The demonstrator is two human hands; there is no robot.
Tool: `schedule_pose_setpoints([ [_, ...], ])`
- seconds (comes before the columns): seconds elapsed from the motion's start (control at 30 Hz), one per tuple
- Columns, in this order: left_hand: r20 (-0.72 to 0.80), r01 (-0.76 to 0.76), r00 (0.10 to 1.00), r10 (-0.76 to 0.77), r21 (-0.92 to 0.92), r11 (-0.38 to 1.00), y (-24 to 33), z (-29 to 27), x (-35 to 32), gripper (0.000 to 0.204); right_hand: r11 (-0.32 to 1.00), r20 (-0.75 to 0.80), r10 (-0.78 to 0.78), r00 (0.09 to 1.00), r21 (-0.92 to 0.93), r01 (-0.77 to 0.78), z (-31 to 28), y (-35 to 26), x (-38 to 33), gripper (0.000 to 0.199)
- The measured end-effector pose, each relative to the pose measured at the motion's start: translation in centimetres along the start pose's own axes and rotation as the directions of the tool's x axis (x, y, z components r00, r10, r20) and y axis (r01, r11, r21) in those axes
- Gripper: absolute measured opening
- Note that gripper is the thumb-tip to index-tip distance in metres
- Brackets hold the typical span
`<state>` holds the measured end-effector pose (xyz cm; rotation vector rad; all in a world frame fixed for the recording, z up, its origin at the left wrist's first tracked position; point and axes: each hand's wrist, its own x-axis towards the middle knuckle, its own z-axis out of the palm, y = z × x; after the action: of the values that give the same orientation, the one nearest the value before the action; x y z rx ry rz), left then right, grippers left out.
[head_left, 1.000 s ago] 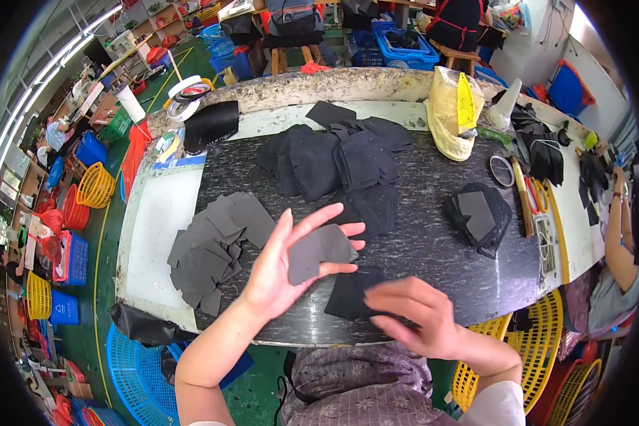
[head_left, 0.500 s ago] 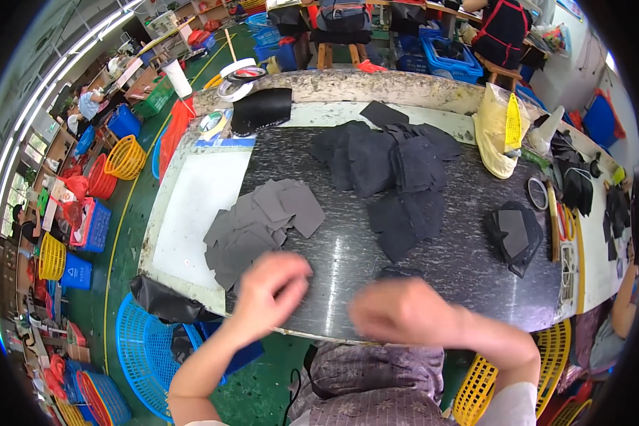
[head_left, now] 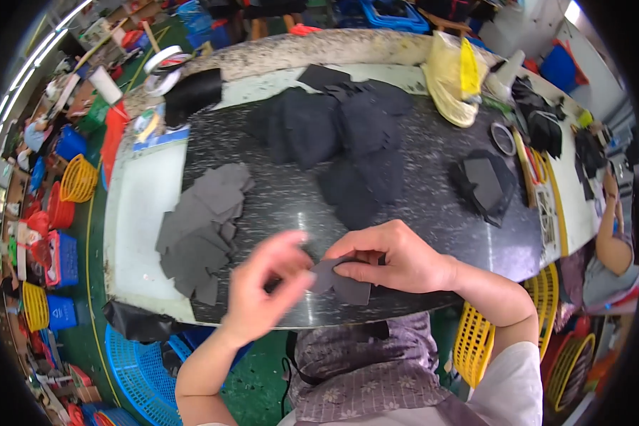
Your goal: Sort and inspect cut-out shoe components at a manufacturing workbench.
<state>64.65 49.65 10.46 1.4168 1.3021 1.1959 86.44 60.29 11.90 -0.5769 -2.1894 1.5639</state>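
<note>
Near the table's front edge my right hand [head_left: 397,259] pinches a small dark grey flat piece [head_left: 351,290] between thumb and fingers. My left hand [head_left: 270,280] is slightly blurred, its fingers apart, with the thumb tip close to the piece's left edge; whether they touch I cannot tell. Left of it lies a loose pile of grey cut pieces [head_left: 202,220]. Beyond my hands spreads a heap of black fabric pieces [head_left: 309,124], some stacked in layers. To the right, a smaller black stack [head_left: 493,202] carries a grey piece [head_left: 484,181] on top.
A yellowish plastic bag [head_left: 444,85], a tape roll [head_left: 503,139] and tools line the table's right side. White rolls [head_left: 162,84] stand at the back left. Below the table are a blue basket [head_left: 131,373] and a yellow basket [head_left: 473,341]. Another person's arm [head_left: 607,231] shows far right.
The view has shifted, so the table sits farther left and higher. My hands have come closer together, and the grey piece now shows in my right hand.
</note>
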Motion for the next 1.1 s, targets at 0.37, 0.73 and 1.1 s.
schedule_pose_setpoints([
  [0.37,0.012,-0.238,0.971,0.240,0.189,0.953,-1.3,5.2,-2.5,0.040,0.946,-0.254,0.231,0.939,0.285,-0.156,1.3,1.9,-8.0,0.030],
  [0.73,0.097,-0.211,0.976,0.194,0.222,0.952,-1.9,6.0,-4.2,0.050,0.998,-0.278,-0.055,0.959,-0.030,0.048,3.7,3.0,-10.8,0.025],
  [1.1,0.111,-0.051,0.994,0.008,0.388,0.920,-2.6,6.9,0.4,0.046,0.814,-0.345,-0.177,0.922,-0.578,-0.060,2.7,4.3,-7.9,0.018],
])
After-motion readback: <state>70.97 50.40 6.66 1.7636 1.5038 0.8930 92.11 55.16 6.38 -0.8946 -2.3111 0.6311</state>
